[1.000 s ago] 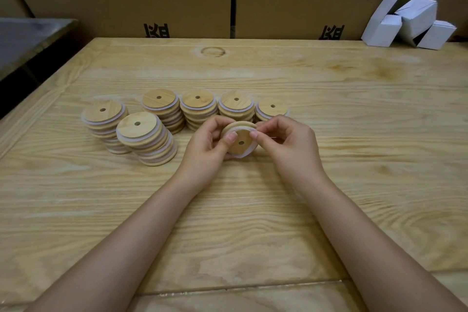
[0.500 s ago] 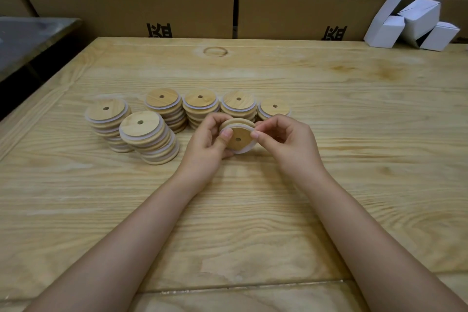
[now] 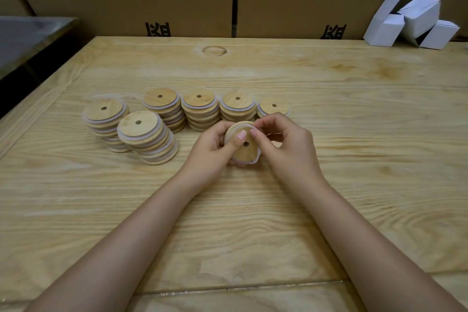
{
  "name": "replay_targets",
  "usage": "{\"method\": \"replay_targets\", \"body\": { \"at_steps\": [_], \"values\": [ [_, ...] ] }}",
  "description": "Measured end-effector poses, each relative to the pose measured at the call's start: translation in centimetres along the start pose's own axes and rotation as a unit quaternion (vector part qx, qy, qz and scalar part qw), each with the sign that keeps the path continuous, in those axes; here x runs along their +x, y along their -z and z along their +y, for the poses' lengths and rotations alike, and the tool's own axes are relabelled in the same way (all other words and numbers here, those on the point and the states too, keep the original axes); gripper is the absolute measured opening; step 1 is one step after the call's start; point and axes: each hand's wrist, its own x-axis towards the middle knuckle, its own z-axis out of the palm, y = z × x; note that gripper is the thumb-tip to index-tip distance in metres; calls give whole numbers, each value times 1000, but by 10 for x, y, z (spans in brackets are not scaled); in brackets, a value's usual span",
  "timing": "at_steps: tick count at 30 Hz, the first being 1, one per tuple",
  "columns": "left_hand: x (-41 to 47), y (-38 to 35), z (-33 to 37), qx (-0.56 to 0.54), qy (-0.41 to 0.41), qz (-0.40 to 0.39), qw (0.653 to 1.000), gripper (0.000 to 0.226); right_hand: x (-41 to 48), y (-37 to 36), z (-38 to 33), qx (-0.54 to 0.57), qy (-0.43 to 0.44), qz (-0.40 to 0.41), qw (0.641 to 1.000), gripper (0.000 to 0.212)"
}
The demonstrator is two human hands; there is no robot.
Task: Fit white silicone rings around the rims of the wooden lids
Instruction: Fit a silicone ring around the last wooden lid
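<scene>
Both hands hold one wooden lid (image 3: pixel 244 149) tilted above the bench (image 3: pixel 354 134): left hand (image 3: pixel 215 147) grips its edge, right hand (image 3: pixel 286 144) pinches the white ring (image 3: pixel 257 158). Six lid stacks (image 3: pixel 200 109) stand just behind.

Lid stacks (image 3: pixel 162 119) on table (image 3: pixel 354 134) — cartons (image 3: pixel 126 7) behind, small boxes (image 3: pixel 410 23) far right.

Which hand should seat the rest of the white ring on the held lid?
Probably right. The right hand pinches the white ring at the rim of the lid, and the loose stretch hangs on its side; the left hand steadies the lid.
</scene>
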Motion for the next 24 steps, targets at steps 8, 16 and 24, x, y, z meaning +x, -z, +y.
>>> {"method": "replay_targets", "body": {
  "at_steps": [8,16,24],
  "values": [
    [1,4,-2,-59,4,7,998,8,-2,-2,1,-35,30,43,998,6],
    [3,7,-2,-23,-35,-2,999,19,-3,-3,-2,71,-16,55,996,11],
    [2,9,-3,-24,-27,8,999,16,1,0,-4,126,-62,38,989,13]
  ]
}}
